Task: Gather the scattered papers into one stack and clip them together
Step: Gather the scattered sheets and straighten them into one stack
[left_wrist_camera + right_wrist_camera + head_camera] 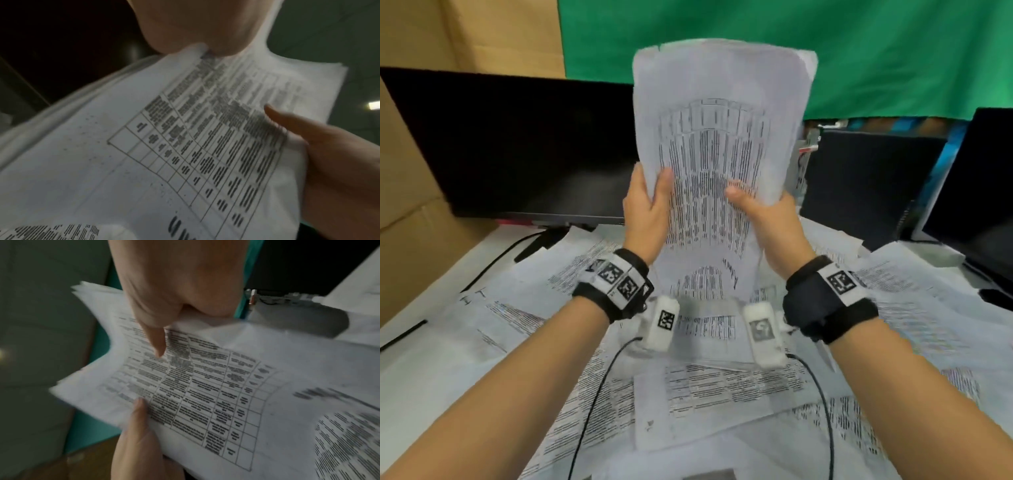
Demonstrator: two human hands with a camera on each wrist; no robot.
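A stack of printed sheets (719,137) stands upright above the desk, its top edges uneven. My left hand (650,205) grips its left edge, thumb on the front. My right hand (755,207) grips the right edge the same way. The left wrist view shows the stack (144,162) close up, with the right thumb (308,129) pressed on the table print. In the right wrist view both thumbs lie on the front of the stack (205,394). More loose printed papers (722,387) lie scattered over the desk below. No clip is in view.
A dark monitor (517,147) stands at the back left, with a black cable (524,246) running from its base. Two more dark screens (866,178) (972,192) stand at the back right. A black pen (404,335) lies near the desk's left edge. Cardboard (414,171) lines the left side.
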